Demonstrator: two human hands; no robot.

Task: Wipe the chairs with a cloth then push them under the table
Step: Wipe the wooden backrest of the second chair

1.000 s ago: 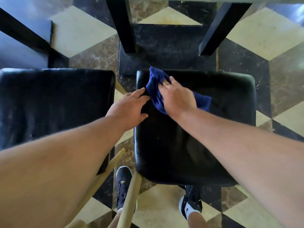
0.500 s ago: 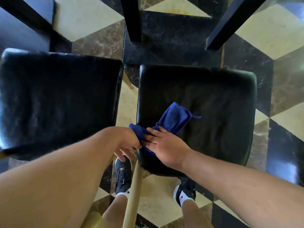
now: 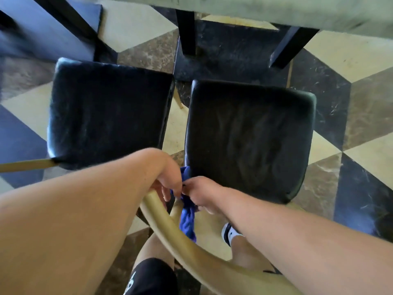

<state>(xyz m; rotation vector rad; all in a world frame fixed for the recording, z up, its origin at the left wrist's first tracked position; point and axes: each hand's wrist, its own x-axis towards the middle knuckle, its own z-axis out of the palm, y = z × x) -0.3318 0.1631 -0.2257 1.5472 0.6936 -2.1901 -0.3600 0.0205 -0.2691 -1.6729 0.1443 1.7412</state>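
Chairs: two black padded seats side by side in front of you, small gap between them showing floor. Left chair (image 3: pixel 108 116) sits near the dark table legs, with a gold frame bar sticking out at its near-left corner. Your left hand (image 3: pixel 168 177) is curled over the near-left corner of the right chair, fingers pinching the blue cloth (image 3: pixel 187 220). The cloth is bunched between both hands and hangs down past the seat edge, just behind the curved gold backrest rail (image 3: pixel 182 248). Your right hand (image 3: pixel 202 193) is closed on the cloth too, knuckles touching the left hand's. Right chair (image 3: pixel 248 137) seat is bare, its far edge near the table (image 3: pixel 265 9) edge at top. Patterned tile floor (image 3: pixel 348 133) to the right.
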